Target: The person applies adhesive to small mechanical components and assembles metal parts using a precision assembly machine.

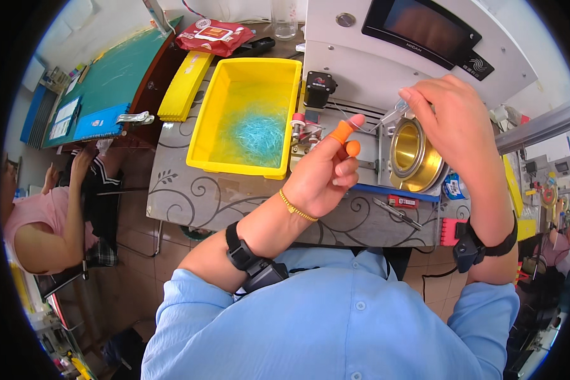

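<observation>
My left hand (329, 168) is raised in front of the machine, its fingers curled in and orange rubber finger cots (342, 132) on some fingertips. A thin pale strand (373, 128) runs from about those fingertips toward my right hand. My right hand (456, 120) hangs over the brass-coloured round dish (409, 147), thumb and forefinger brought together at a small clear piece (396, 113). What exactly that piece is cannot be made out. Left of my hands stands a yellow bin (202, 136) holding a heap of thin light-blue strands (259, 136).
A white machine (335, 57) with a dark screen and black motor (320, 88) stands behind my hands. Tweezers (398, 214), a red box (403, 201) and a blue-labelled jar (456, 187) lie near the right. A red wipes pack (214, 37) lies beyond the bin. Another person (50, 215) sits at left.
</observation>
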`<action>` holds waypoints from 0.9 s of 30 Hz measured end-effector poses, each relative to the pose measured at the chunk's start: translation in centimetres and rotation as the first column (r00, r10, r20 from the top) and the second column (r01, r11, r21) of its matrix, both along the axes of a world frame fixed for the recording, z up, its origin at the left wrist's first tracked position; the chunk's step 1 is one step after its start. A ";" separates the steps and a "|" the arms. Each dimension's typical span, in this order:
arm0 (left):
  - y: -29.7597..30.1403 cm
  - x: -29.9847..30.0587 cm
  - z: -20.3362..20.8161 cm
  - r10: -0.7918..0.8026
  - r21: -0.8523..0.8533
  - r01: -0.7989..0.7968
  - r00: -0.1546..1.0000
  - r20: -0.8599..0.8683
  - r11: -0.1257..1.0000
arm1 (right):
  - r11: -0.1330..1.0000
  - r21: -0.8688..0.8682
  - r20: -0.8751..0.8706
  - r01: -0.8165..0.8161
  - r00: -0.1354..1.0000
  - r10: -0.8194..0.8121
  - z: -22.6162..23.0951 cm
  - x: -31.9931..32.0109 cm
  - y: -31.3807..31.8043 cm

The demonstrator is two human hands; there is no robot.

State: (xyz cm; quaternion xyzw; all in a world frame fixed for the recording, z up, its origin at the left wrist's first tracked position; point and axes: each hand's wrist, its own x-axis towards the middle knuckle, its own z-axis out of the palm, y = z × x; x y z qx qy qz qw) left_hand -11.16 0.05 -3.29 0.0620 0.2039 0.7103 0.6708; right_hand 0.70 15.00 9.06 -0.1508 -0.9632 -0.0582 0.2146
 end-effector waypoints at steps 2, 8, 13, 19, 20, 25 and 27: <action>0.5 0.7 -0.1 0.068 0.021 -0.072 0.982 0.175 0.997 | 1.000 0.006 -0.019 0.023 1.000 -0.023 0.0 0.2 0.7; 1.7 1.9 -0.2 0.178 -0.075 -0.199 0.958 -0.226 0.977 | 0.993 0.116 -0.054 -0.003 0.998 0.010 -0.2 0.4 0.5; 1.9 2.2 -1.1 0.274 -0.010 -0.374 0.698 -0.662 0.927 | 0.959 -0.174 -0.035 -0.224 0.975 0.221 -1.4 -1.3 -0.9; 1.9 2.3 -1.7 0.290 0.039 -0.426 0.543 -0.788 0.904 | 0.902 -0.373 0.052 -0.219 0.965 0.256 -2.0 -2.9 -0.9; 1.9 2.2 -1.7 0.272 0.031 -0.417 0.534 -0.801 0.909 | 0.913 -0.354 0.076 -0.205 0.966 0.247 -1.9 -3.0 -1.2; 0.5 1.5 -0.4 0.152 -0.047 -0.271 0.665 -0.731 0.962 | 0.957 -0.188 -0.062 -0.222 0.975 0.214 -1.3 -0.8 -2.3; -0.5 1.0 -0.1 0.019 -0.052 -0.065 0.785 -0.619 0.997 | 0.973 -0.128 -0.149 -0.190 0.974 0.171 -1.0 0.9 -3.2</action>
